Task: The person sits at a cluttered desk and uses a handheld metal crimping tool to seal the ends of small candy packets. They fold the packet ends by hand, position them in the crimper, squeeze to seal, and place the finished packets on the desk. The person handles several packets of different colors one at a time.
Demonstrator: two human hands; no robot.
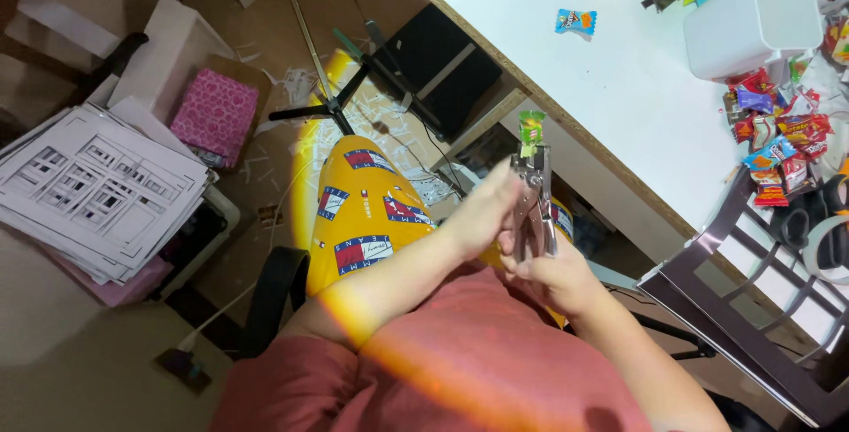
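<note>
Beside the table edge (566,131), both hands (522,237) grip punch pliers (534,202).

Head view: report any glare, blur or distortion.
Head view: an orange-yellow flare arcs over the left hand forearm and the yellow trousers; the white table looks overexposed; wide-angle lens tilts edges; metal punch and green packet stay fairly sharp.

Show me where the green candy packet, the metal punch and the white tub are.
green candy packet (531,128), head view, middle of wrapper
metal punch (534,193), head view, upper arm
white tub (752,38), head view, front wall
</note>
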